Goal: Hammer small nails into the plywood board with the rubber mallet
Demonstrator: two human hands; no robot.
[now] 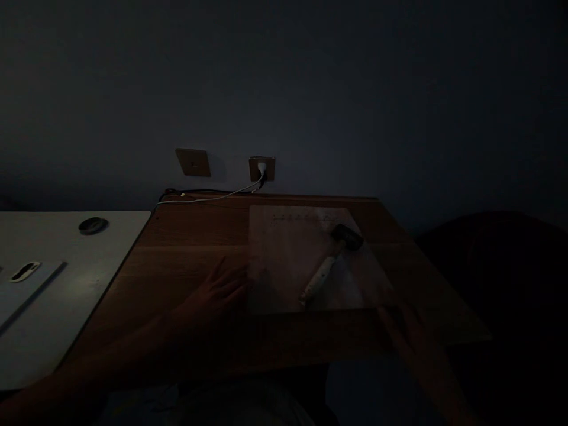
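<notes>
The room is very dark. My left hand (217,293) lies flat on the brown wooden table (186,248) with fingers spread, touching the left edge of a pale wooden board (284,260). A hammer (331,263) with a dark head and light handle lies diagonally on the board, with a row of small nails (302,218) near the board's far edge. My right hand (402,322) is at the board's near right corner, blurred and dim; I cannot make out its fingers.
A white table (66,284) adjoins on the left, with a round dark object (93,225) and a flat pale item (26,271). On the wall behind are a switch plate (194,162) and a socket (261,168) with a white cable plugged in.
</notes>
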